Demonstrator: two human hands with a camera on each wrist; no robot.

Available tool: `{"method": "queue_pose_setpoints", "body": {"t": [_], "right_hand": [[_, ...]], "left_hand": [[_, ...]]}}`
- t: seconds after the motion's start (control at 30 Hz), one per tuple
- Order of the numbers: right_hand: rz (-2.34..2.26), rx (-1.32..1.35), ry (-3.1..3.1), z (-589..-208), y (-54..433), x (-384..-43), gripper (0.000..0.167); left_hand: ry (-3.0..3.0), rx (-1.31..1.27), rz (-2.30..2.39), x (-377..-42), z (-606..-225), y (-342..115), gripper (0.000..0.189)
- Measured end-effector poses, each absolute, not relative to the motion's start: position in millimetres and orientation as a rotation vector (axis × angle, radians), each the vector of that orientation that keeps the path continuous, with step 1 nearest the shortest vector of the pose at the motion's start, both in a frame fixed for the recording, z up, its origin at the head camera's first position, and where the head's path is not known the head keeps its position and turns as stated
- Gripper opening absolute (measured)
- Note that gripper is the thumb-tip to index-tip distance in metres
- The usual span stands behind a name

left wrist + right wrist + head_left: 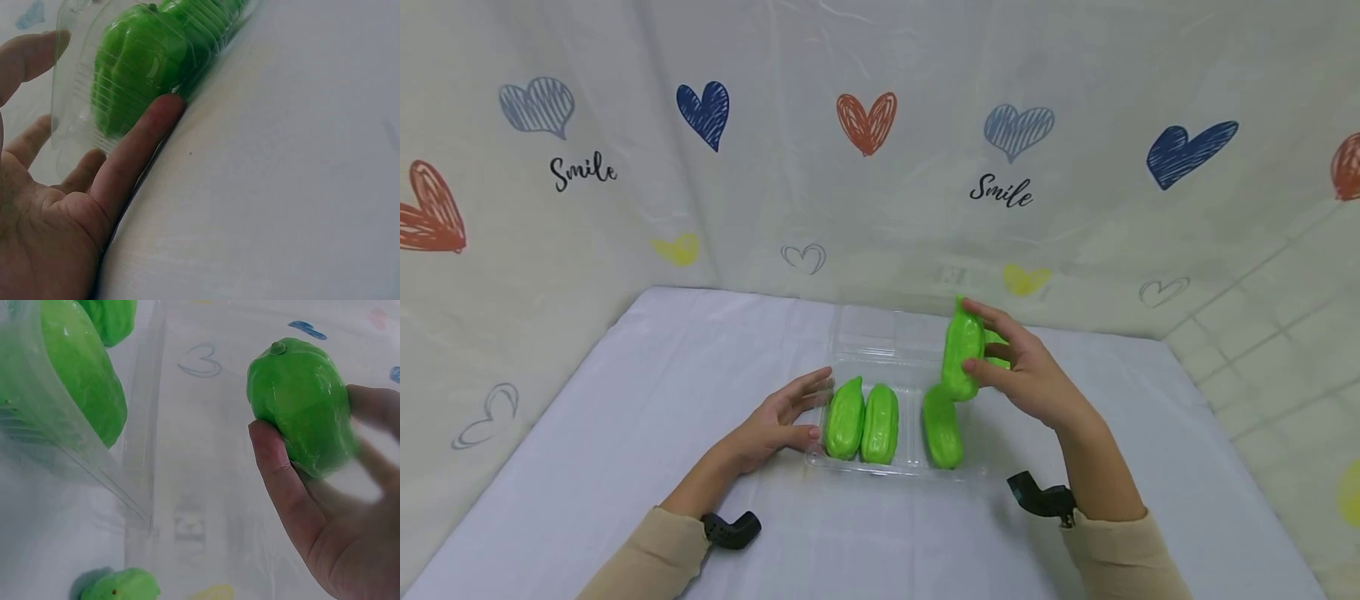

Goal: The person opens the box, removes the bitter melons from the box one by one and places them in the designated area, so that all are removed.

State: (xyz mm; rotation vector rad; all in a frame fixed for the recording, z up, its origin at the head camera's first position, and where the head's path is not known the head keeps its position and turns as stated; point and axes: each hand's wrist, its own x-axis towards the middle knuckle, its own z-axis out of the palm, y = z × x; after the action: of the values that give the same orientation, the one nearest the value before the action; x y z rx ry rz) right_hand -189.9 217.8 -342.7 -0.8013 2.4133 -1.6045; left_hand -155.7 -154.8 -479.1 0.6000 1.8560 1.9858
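Observation:
A clear plastic clamshell box [910, 467] lies with its lid [880, 333] folded back. Inside it, two glossy green gourds [880, 423] sit side by side on the left, and another gourd [943, 429] lies toward the right. My right hand [1033, 375] holds a green gourd [962, 350] between thumb and fingers, raised over the box's right part; the right wrist view shows this gourd [300, 406] end-on. At the box's left wall rests my left hand [775, 425], thumb and spread fingers touching the plastic, not curled round it.
Partly hidden behind my right hand is one more green gourd [997, 350], outside the box. A white cloth [880, 542] covers the table. Behind the table hangs a pale sheet [925, 225] printed with hearts and words.

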Motion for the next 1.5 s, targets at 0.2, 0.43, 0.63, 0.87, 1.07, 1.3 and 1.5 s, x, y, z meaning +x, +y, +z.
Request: {"method": "queue_pose_setpoints", "body": {"t": [0.2,0.43,0.63,0.87,1.07,1.3,1.5], "right_hand": [[-1.582,-0.801,2.435,-344,222,-189,0.071],[-1.540,-0.787,2.479,-342,226,-190,0.070],[-1.505,-0.785,2.511,-342,229,-192,0.071],[-1.509,-0.779,2.493,-344,230,-193,0.071],[-1.486,-0.764,2.510,-345,233,-194,0.071],[-1.463,-0.753,2.527,-345,236,-194,0.071],[-1.444,-0.742,2.540,-346,239,-195,0.071]], "left_hand": [[1.867,0.601,1.975,-154,-479,-155,0.090],[1.873,0.594,1.976,-154,-479,-155,0.090],[1.867,0.593,1.981,-155,-479,-155,0.090],[1.860,0.591,1.983,-155,-478,-155,0.090],[1.846,0.588,1.991,-156,-478,-154,0.090],[1.844,0.587,1.991,-157,-478,-153,0.090],[1.848,0.582,1.992,-156,-479,-155,0.090]]}}
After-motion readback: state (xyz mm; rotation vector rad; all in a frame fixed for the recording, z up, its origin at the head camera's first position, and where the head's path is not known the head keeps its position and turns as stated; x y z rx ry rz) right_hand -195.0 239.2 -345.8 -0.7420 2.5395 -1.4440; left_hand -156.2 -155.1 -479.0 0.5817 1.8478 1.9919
